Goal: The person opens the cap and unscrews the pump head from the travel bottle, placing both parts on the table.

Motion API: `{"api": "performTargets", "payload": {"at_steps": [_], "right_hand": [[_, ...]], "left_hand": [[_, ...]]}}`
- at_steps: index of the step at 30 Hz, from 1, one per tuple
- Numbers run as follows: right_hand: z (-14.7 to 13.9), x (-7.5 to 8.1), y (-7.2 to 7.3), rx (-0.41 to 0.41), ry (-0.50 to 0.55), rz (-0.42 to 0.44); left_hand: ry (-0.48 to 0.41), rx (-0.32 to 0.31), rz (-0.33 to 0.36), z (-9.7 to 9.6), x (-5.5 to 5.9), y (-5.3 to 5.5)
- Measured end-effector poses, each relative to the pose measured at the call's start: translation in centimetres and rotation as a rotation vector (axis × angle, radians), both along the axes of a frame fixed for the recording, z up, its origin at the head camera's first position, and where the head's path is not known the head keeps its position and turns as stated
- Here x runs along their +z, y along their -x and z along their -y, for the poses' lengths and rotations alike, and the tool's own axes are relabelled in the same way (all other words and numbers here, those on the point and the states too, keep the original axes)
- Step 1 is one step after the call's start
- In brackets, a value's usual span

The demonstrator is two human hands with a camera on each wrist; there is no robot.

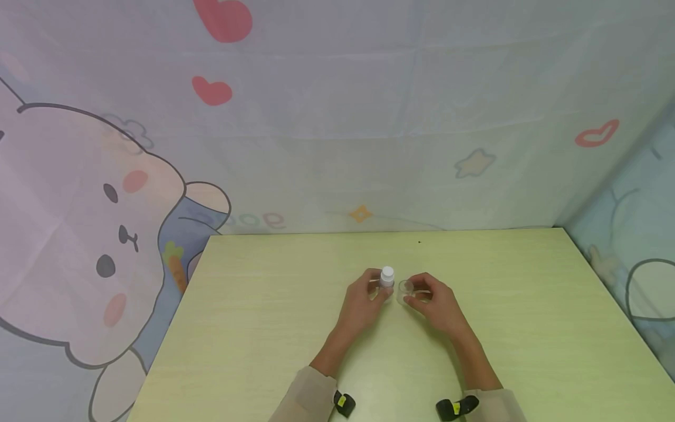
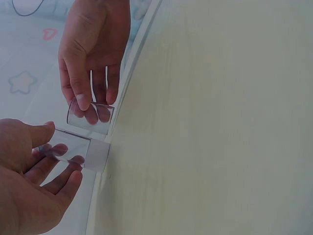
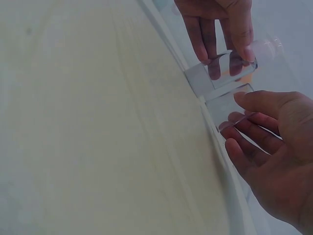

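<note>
Gripping a clear bottle [image 2: 74,145], the left hand [image 1: 364,302] has its thumb on one side and its fingers curled round the other, only as wide as the bottle itself. The right hand [image 1: 439,302] pinches a clear cup [image 3: 227,104] in much the same way — thumb on the near side, fingers on the far side, partly closed on its wall.

The bottle has a white cap [image 1: 387,272] at its top and a white band [image 2: 98,155] at its lower end. It stands roughly upright on the person's left, and the cup is just beside it on the right, round rim facing up. Whether either one touches the bench [image 1: 253,310] below is hard to tell.

Both are about midway across the bench, which is pale yellow-green. Light sleeves [image 1: 311,391] cover the forearms, and black bands [image 1: 345,404] with yellow marks show by the cuffs. Behind the bench hangs a pale sheet [image 1: 337,99] printed with red hearts [image 1: 227,22], a star [image 1: 476,163] and — at the left — a large cartoon animal [image 1: 79,193].
</note>
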State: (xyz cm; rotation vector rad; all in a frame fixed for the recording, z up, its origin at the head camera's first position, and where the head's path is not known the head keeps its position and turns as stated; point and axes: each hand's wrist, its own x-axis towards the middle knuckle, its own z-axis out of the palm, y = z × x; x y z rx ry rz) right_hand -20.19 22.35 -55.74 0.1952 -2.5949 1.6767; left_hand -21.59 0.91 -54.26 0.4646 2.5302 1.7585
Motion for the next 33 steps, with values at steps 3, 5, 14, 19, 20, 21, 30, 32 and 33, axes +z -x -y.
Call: {"api": "performTargets", "payload": {"at_steps": [3,5,14,19,20,21,30,32,33], "right_hand": [[0.06,0.04,-0.07,-0.002,-0.007,0.017],[0.07,0.06,-0.11,0.000,-0.015,0.021],[0.09,0.01,-0.13,-0.005,-0.044,0.019],[0.09,0.25,-0.27,0.000,-0.042,0.018],[0.11,0.28,-0.30,0.001,-0.040,0.018],[0.09,0.29,-0.30,0.003,-0.040,0.018],[0.08,0.06,-0.17,0.008,-0.051,0.041],[0.07,0.04,-0.18,0.013,-0.048,0.045],[0.05,0.04,-0.18,0.016,-0.050,0.043]], "left_hand": [[-0.002,-0.002,0.001,0.04,-0.04,0.00],[-0.005,-0.002,0.001,0.05,-0.09,0.03],[-0.001,0.005,-0.002,-0.03,-0.22,0.18],[-0.002,0.000,-0.008,0.00,-0.17,0.15],[-0.002,0.000,-0.010,0.00,-0.16,0.15],[-0.003,-0.001,-0.011,0.00,-0.16,0.15],[-0.007,-0.003,-0.011,0.05,-0.11,0.20],[-0.006,-0.003,-0.011,0.04,-0.09,0.20],[-0.005,-0.002,-0.010,0.03,-0.09,0.19]]}}
